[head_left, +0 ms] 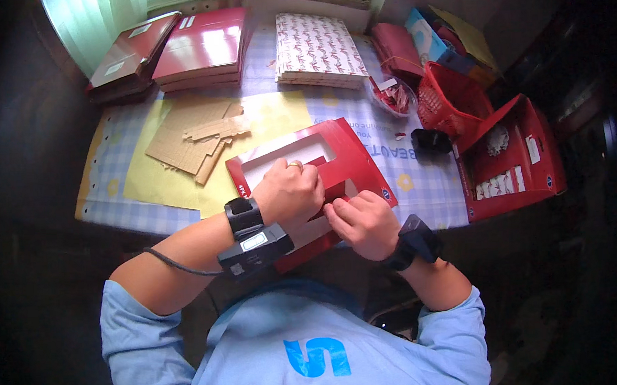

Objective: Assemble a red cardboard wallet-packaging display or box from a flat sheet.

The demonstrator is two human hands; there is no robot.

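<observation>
A red cardboard window box (359,157) lies at a slant at the table's front edge, its near part reaching past the edge. My left hand (289,195) lies over its middle, fingers curled in on a raised red flap. Close to it on the right, my right hand (365,223) pinches the near side of the same box between thumb and fingers. Both hands are closed, and the fingertips of the left are partly hidden. White shows through the box's cut-out windows.
Brown corrugated cardboard pieces (185,137) lie on yellow paper (277,108) at left. Behind stand red box stacks (202,49) and a pile of patterned white sheets (319,47). At right are a clear bowl (395,98), a red basket (449,104), a black object (431,142) and an open red box (545,156).
</observation>
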